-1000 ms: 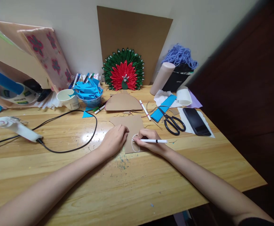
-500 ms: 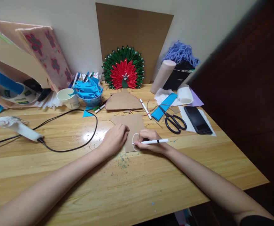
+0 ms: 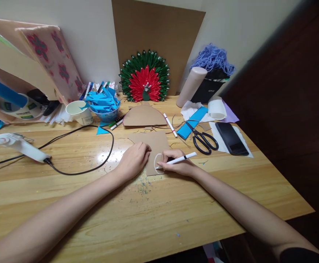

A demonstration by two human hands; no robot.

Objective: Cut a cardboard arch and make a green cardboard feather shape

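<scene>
A small piece of brown cardboard (image 3: 157,140) lies flat on the table with a white oval outline on it. Pressed on its left side is my left hand (image 3: 135,157), fingers curled together and holding the sheet down. My right hand (image 3: 177,162) grips a white marker (image 3: 183,157) with a black band. The marker slants up to the right, its tip touching the lower part of the outline. Just beyond lies a half-round cardboard piece (image 3: 144,116) with a pinkish edge line.
Black-handled scissors (image 3: 204,141), a blue strip (image 3: 192,122) and a phone (image 3: 231,138) lie at right. At left are a glue gun (image 3: 25,148) with its looping cord, a paper cup (image 3: 79,112) and a bowl of blue pieces (image 3: 104,114). A green-and-red peacock decoration (image 3: 145,78) stands behind.
The marker's rear end has tilted upward, and its tip has moved slightly along the white outline. My left hand stays in place on the cardboard. The view has shifted slightly.
</scene>
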